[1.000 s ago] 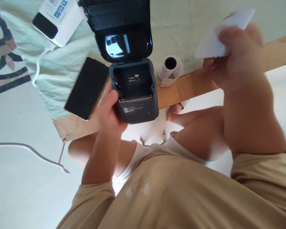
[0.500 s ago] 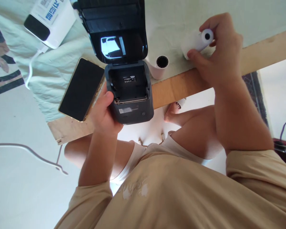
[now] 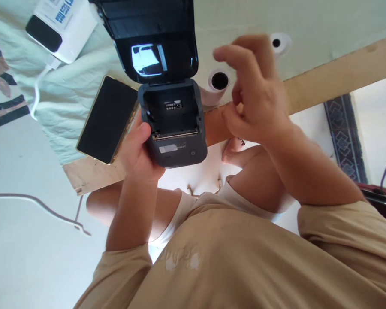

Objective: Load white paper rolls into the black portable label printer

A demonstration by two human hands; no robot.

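Note:
My left hand [image 3: 141, 150] grips a small black label printer [image 3: 180, 152] by its left side. The printer's lid [image 3: 161, 38] is flipped up, and its paper bay [image 3: 170, 113] shows no roll inside. Just right of the printer, a white paper roll [image 3: 209, 92] with a wide dark core stands on the cloth. My right hand [image 3: 257, 86] hovers beside that roll, fingers curled and apart, holding nothing. Behind the right hand a second white roll [image 3: 283, 45], with a small dark core, rests on the cloth.
A phone [image 3: 107, 120] lies left of the printer, near the wooden table edge [image 3: 94, 174]. A white device [image 3: 64, 32] with a plugged-in white cable [image 3: 37, 94] sits at the upper left. Pale green cloth [image 3: 334, 25] covers the table. My legs are below the edge.
My right hand has let go of the small-core roll and moved left towards the wide-core roll. The left hand still holds the printer in nearly the same place.

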